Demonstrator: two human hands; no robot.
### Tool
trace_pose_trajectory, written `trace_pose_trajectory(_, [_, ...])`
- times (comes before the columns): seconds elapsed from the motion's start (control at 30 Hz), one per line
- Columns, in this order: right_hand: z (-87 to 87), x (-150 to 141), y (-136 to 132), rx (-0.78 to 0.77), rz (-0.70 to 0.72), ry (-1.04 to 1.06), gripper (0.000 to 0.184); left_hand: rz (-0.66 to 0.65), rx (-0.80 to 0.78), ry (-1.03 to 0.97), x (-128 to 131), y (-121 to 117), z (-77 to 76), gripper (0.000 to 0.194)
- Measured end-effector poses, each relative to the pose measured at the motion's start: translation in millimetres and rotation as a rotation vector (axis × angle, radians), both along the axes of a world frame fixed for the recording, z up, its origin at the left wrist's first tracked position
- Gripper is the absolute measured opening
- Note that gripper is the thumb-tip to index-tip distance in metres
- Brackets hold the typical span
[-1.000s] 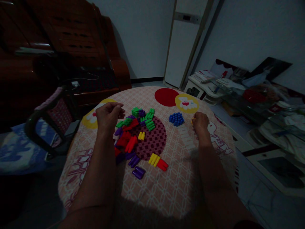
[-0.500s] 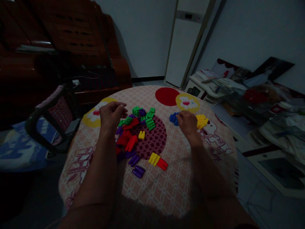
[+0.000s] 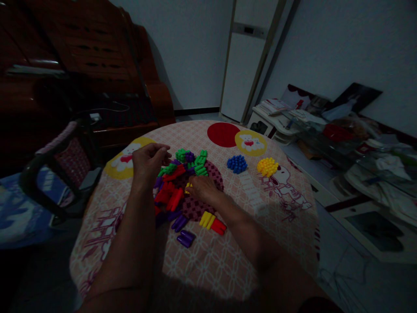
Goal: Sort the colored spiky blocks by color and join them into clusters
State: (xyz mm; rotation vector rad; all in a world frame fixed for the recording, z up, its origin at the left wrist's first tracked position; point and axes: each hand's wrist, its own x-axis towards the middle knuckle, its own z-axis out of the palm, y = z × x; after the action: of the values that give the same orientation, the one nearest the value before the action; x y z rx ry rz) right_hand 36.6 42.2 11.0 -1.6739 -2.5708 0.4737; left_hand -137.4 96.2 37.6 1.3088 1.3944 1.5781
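One round table (image 3: 195, 265). Left hand (image 3: 146, 161) above it, fingers curled, can't tell if holding anything. Right hand (image 3: 203, 190) fingertips narrow at small yellow piece (image 3: 188, 187), grip unclear. Red pieces (image 3: 175, 200) just left of it. Yellow-red block (image 3: 211, 222) nearer, long axis crosswise, red end right. Small yellow piece: bright, mostly finger-covered, axis unreadable.

The round bench (image 3: 215, 261) wears a pale pink patterned cloth (image 3: 280, 234) with a dark checked circle (image 3: 216, 176) in its print. Green blocks (image 3: 201, 160), red blocks (image 3: 169, 196) and purple blocks (image 3: 180, 223) crowd left of centre, partly over that circle. Nearer, a yellow piece (image 3: 207, 220) touches a red piece (image 3: 218, 226); a purple piece (image 3: 186, 238) lies apart. Farther right sit a blue cluster (image 3: 237, 164) and a yellow cluster (image 3: 267, 166). The heap's left edge is hard to make out.
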Motion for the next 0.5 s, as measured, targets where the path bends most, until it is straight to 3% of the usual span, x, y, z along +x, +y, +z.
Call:
trace_pose_trajectory(0.27, [-10.6,24,4,0.019,-0.071,0.362,0.015,-0.006,-0.007,0.019,2,-1,0.5,0.024])
trace_pose_trajectory(0.5, [2.4,88,0,0.061,-0.277,0.699,0.015,-0.014,-0.008,0.034,1,0,-2.3,0.024])
